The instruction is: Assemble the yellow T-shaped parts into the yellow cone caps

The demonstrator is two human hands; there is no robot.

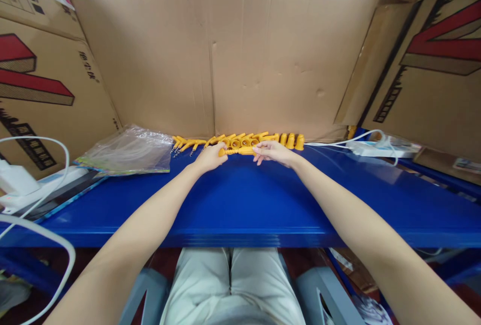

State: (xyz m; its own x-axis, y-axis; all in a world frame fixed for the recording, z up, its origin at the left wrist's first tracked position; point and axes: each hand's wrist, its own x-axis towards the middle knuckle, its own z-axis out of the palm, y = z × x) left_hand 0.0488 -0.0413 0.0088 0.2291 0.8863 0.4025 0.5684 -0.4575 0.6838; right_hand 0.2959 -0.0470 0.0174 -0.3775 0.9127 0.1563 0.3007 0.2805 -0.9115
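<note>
A person's left hand (211, 158) and right hand (276, 152) meet over a slim yellow piece (244, 150) that lies crosswise just in front of the tall cardboard panel (263, 64), near the middle of the panel's foot. The left fingers are clamped on the piece's left end, the index finger and thumb closed round it. The right fingers pinch its right end between thumb and index finger, with the other fingers hanging loosely apart below. Whether the piece rests on the blue counter (240, 200) or is lifted slightly cannot be told.

Along the foot of the panel, behind the hands, runs a row of more yellow parts: branched parts with metal coils (188, 142) toward its left, parts with round openings (245, 142) near its middle, and cup-shaped parts (299, 142) toward its right. A clear plastic bag (128, 152) lies before the panel's left corner, and a white power strip (381, 148) beyond its right one.

The piece looks like molded plastic, so it should be light and stiff, probably rather smooth and apt to twist under a loose pinch. Its narrow, knobbly left part may be the weaker stretch; steady fingers near both ends seem the better hold.
</note>
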